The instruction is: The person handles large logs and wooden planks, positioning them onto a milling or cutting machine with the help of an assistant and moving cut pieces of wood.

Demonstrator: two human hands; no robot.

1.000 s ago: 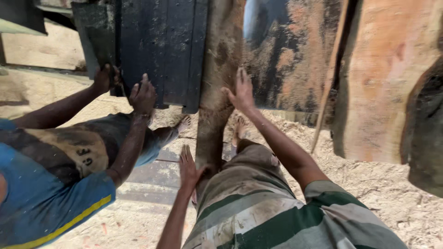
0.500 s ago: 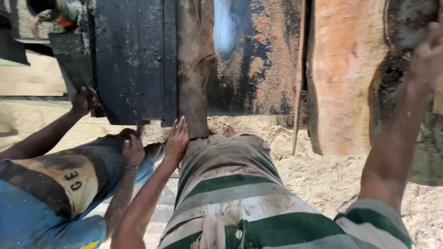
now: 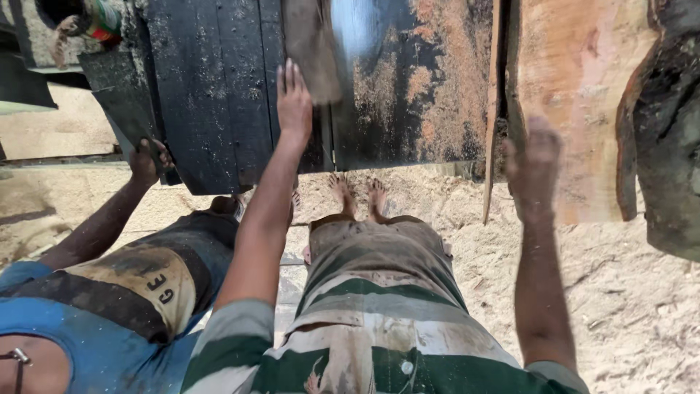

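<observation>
The left hand [image 3: 294, 98] lay flat, fingers spread, on the dark plank [image 3: 219, 87] at 12 o'clock. The right hand [image 3: 534, 164] (blurred) reached toward the pale slab [image 3: 576, 95] at 1 o'clock; I cannot tell its grip. A co-worker's hand [image 3: 146, 162] gripped the plank's corner at 10 o'clock.

The dark plank [image 3: 211, 87] blocks the left hand [image 3: 294, 98]; beside the right hand [image 3: 534, 164], a thin strip [image 3: 494, 109] and slab [image 3: 576, 95] stand.

Both bare arms reach forward and up, elbows nearly straight. The left hand [image 3: 294, 98] is raised with fingers together and extended; the right hand [image 3: 534, 164], blurred, hangs open further right, palm facing away
</observation>
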